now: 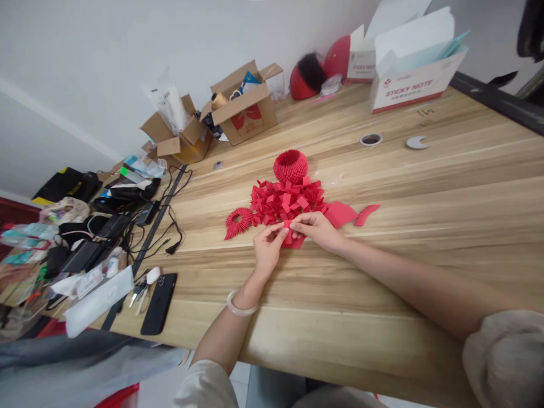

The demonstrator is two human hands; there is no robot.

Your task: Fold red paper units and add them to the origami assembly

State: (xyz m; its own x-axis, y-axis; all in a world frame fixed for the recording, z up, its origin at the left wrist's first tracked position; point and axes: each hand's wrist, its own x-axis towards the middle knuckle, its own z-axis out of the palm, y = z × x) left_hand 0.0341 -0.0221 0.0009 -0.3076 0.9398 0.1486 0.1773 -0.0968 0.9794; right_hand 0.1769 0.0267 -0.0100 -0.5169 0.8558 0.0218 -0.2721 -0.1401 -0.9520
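Between the fingertips of both hands is a small piece of red paper (287, 224). My left hand (268, 243) pinches its left side, and my right hand (313, 228) pinches its right side. Just beyond them lies a heap of folded red paper pieces (284, 198). A round red folded-paper bowl shape (290, 165) stands behind the heap. To the left rests a red paper ring with a pointed tail (238, 221). Flat red paper sheets (341, 214) lie right of the heap, with a curved red strip (367, 214) beside them. More red paper shows partly under my hands.
A black phone (158, 304) and keys (140, 293) lie at the front left, near black cables (170, 226). Open cardboard boxes (246, 110) and a sticky-note box (419, 82) stand along the back. A tape roll (371, 139) is at the back right.
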